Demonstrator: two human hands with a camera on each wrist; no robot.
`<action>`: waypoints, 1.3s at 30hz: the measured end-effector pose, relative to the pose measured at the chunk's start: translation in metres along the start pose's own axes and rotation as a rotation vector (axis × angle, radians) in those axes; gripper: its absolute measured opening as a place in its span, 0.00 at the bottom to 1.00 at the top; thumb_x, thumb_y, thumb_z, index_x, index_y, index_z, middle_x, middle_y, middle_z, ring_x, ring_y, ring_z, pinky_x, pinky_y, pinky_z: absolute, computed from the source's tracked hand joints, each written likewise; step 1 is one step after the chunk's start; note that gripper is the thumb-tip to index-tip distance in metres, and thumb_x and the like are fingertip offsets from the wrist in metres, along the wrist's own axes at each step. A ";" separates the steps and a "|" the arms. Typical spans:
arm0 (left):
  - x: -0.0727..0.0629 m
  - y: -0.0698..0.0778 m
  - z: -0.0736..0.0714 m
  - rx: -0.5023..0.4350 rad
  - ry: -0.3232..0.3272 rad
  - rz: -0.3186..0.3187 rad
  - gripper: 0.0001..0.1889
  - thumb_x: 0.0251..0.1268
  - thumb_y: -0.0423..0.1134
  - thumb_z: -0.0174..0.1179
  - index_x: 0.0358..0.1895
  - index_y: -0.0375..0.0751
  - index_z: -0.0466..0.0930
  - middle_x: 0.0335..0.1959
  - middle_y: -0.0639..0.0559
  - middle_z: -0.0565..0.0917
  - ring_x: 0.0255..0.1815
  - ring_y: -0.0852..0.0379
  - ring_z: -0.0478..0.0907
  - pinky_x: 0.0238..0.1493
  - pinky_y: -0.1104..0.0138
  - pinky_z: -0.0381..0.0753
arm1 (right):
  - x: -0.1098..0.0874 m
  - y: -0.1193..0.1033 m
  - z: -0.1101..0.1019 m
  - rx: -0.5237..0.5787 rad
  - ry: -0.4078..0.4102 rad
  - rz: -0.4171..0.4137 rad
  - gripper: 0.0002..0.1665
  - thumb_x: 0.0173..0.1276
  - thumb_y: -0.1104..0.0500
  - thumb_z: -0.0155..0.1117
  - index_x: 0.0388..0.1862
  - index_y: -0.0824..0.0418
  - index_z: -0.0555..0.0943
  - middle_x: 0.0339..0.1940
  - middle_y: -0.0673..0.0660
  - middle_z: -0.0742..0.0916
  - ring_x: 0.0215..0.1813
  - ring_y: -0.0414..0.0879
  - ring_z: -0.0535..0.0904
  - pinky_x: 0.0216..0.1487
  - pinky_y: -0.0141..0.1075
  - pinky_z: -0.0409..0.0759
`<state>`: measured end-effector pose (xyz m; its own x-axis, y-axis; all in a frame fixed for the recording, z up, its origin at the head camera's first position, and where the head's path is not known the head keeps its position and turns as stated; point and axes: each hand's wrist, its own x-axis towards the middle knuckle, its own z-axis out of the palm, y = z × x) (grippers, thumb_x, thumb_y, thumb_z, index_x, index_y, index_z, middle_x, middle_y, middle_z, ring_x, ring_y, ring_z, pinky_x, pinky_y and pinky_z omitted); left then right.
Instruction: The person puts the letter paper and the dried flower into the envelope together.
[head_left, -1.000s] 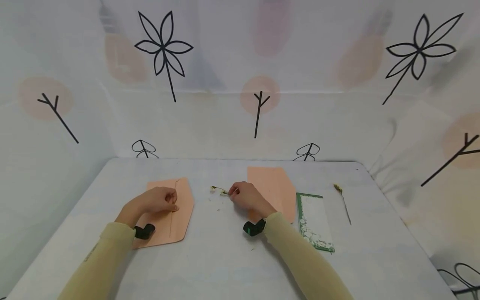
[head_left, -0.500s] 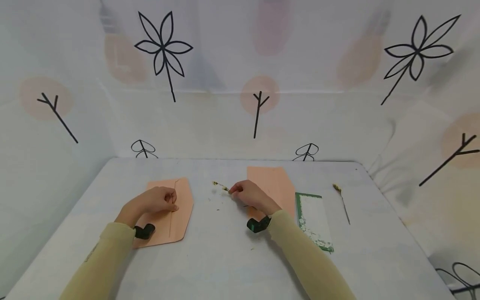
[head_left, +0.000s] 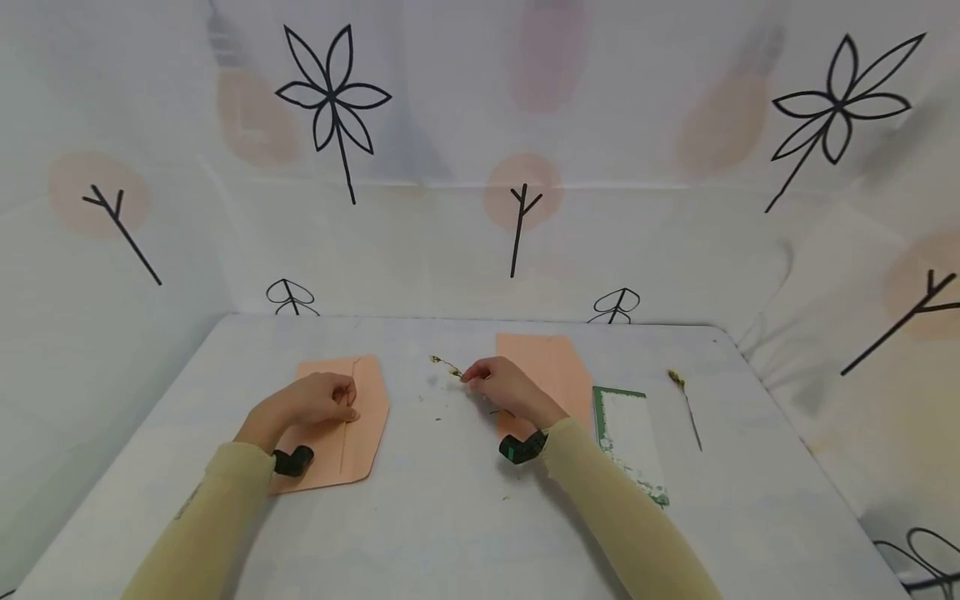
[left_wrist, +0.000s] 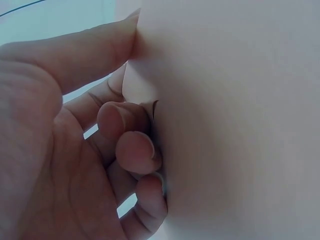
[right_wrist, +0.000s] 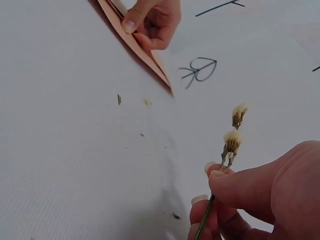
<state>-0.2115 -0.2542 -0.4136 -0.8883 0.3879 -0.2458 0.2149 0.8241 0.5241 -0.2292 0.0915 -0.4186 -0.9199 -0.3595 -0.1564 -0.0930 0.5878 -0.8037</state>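
Note:
On the left of the table lies a peach envelope [head_left: 369, 437], its flap side toward the right. My left hand [head_left: 315, 400] pinches the edge of its opening between thumb and index finger; the left wrist view shows the other fingers curled against the paper [left_wrist: 240, 130]. Near the middle, my right hand [head_left: 513, 390] holds a dried flower sprig [right_wrist: 231, 142] by its thin stem, between thumb and fingertips. The two pale, fluffy heads point up and away from the hand, lifted off the table. Part of the stem is hidden by the fingers.
A second peach envelope [head_left: 555, 375] lies beyond and under the right forearm. Right of it are a white card with a green floral border [head_left: 628, 425] and another dried flower [head_left: 686, 408]. Small plant crumbs [right_wrist: 119, 99] dot the white table.
The right hand has lifted the sprig slightly off the table and shifted a little to the right and away. The left hand has kept its hold on the envelope.

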 end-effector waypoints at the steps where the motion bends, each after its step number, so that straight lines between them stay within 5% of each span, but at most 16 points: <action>1: 0.000 0.000 0.000 0.003 0.000 -0.001 0.14 0.61 0.47 0.70 0.31 0.45 0.73 0.21 0.55 0.68 0.25 0.57 0.67 0.31 0.63 0.63 | -0.001 -0.001 -0.001 0.004 0.000 -0.007 0.10 0.74 0.61 0.58 0.49 0.58 0.84 0.49 0.52 0.83 0.43 0.49 0.75 0.44 0.41 0.73; 14: 0.000 -0.001 0.000 -0.005 -0.003 0.010 0.14 0.60 0.46 0.70 0.31 0.45 0.73 0.21 0.54 0.69 0.25 0.56 0.67 0.31 0.63 0.63 | -0.001 -0.007 -0.001 0.206 -0.010 -0.025 0.14 0.72 0.61 0.64 0.53 0.66 0.81 0.38 0.56 0.85 0.38 0.51 0.81 0.40 0.37 0.80; 22: 0.000 -0.001 0.000 -0.009 -0.006 0.029 0.14 0.61 0.46 0.69 0.31 0.45 0.73 0.21 0.55 0.68 0.25 0.57 0.66 0.31 0.63 0.63 | -0.003 -0.013 0.005 0.322 -0.050 0.000 0.17 0.70 0.65 0.65 0.55 0.69 0.78 0.41 0.57 0.85 0.43 0.52 0.84 0.44 0.39 0.82; 30: 0.000 -0.002 0.001 -0.008 -0.005 0.032 0.14 0.61 0.46 0.69 0.32 0.45 0.74 0.21 0.54 0.68 0.25 0.57 0.66 0.31 0.63 0.63 | -0.001 -0.013 0.013 0.359 -0.100 -0.067 0.20 0.70 0.68 0.64 0.59 0.70 0.76 0.45 0.60 0.85 0.48 0.54 0.84 0.48 0.40 0.82; 39: 0.000 -0.001 0.001 -0.001 0.000 0.015 0.14 0.61 0.46 0.69 0.32 0.45 0.73 0.21 0.54 0.68 0.25 0.56 0.66 0.31 0.63 0.63 | 0.005 -0.015 0.030 0.451 -0.106 -0.087 0.22 0.68 0.67 0.66 0.59 0.72 0.75 0.44 0.60 0.84 0.43 0.48 0.85 0.47 0.40 0.83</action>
<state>-0.2116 -0.2550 -0.4148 -0.8848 0.4006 -0.2379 0.2279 0.8175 0.5289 -0.2212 0.0595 -0.4244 -0.8702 -0.4789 -0.1160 0.0283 0.1865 -0.9820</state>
